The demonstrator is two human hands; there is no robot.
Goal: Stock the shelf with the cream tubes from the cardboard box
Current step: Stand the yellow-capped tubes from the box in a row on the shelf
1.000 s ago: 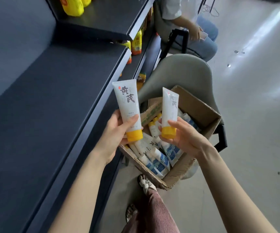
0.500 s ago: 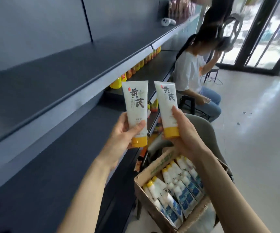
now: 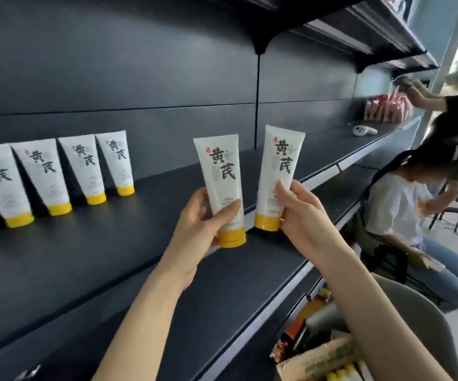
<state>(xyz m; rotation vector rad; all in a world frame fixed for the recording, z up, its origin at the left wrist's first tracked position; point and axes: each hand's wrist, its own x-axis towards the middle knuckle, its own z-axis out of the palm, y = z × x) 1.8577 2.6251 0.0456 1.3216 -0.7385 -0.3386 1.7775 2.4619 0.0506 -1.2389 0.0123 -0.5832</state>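
Note:
My left hand (image 3: 200, 218) grips a white cream tube with a yellow cap (image 3: 219, 174), cap down. My right hand (image 3: 302, 213) holds a second white cream tube (image 3: 278, 166) the same way. Both tubes hover upright, side by side, above the dark shelf (image 3: 112, 257). A row of several cream tubes (image 3: 79, 166) stands on their yellow caps at the back left of that shelf. Only a corner of the cardboard box (image 3: 318, 356) shows at the bottom right, with yellow caps inside.
A seated person (image 3: 398, 210) is close on the right, and another person's arm (image 3: 425, 100) reaches to pink packs (image 3: 387, 108) further along the shelf. A white device (image 3: 364, 130) lies on the shelf. A grey chair back (image 3: 414, 320) stands beside the box.
The view rose from the box up to the shelf. Both hands lifted their tubes to shelf height, and the row of standing tubes came into view on the left.

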